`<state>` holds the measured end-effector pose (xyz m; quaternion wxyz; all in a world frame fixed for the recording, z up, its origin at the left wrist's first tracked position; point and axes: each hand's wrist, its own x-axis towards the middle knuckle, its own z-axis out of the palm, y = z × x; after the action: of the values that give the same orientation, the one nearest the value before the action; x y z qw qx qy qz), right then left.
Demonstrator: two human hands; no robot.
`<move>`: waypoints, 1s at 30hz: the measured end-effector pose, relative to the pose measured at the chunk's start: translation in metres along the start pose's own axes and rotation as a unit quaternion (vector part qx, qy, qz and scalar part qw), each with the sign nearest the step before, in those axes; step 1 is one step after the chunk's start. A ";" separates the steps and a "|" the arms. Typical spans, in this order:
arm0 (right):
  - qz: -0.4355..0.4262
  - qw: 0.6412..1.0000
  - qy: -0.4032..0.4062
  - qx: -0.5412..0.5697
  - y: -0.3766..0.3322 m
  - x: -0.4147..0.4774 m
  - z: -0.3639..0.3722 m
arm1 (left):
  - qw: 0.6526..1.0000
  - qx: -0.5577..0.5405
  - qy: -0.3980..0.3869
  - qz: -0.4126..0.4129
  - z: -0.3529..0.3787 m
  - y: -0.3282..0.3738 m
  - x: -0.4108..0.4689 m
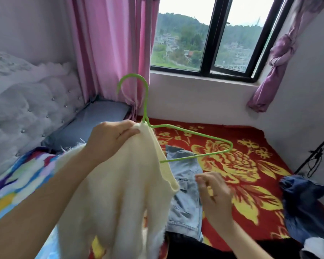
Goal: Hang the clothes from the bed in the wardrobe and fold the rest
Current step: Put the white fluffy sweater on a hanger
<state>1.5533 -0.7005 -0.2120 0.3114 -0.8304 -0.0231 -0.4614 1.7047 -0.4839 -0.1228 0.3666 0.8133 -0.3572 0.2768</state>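
A cream knit sweater (120, 184) is held up over the bed (251, 184) by the left hand (108, 139), whose grip is clenched on the ribbed neckline together with the neck of a green wire hanger (176, 128). The hanger's hook is turned upward, and its right shoulder is left bare, jutting out to the right of the knit, while the left shoulder is hidden inside the fabric. The right hand (213, 193) is kept low and near, just right of the sweater's rolled edge, its fingers loosely curled with nothing grasped.

Beneath the sweater a pale blue denim garment (185, 199) is laid flat on the red blanket with its yellow flower pattern. A crumpled dark blue garment (305, 202) is seen at the bed's right edge, close to the wall. Open blanket is left between the denim and that heap, and farther on toward the window wall. A tufted pale headboard (26, 109) with metal studs is set at the left, and a pink curtain (110, 43) hangs beyond it in the corner.
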 end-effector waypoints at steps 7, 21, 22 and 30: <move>-0.024 0.982 -0.181 0.045 -0.020 0.008 0.033 | 0.998 -0.057 0.037 -0.014 -0.015 -0.005 0.017; -0.335 0.901 -0.179 -0.207 -0.035 0.098 -0.089 | 0.934 0.225 0.140 0.240 -0.064 -0.094 -0.008; -0.337 0.902 -0.176 -0.204 -0.038 0.101 -0.090 | 0.936 0.218 0.130 0.245 -0.064 -0.095 -0.009; 0.020 0.942 -0.310 0.125 -0.063 0.125 -0.032 | 0.943 0.198 0.089 0.251 -0.024 -0.010 -0.006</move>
<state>1.5801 -0.6986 -0.0713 0.3993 -0.8871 -0.1589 -0.1685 1.7042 -0.4579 -0.1173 0.1473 0.7257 -0.4534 0.4961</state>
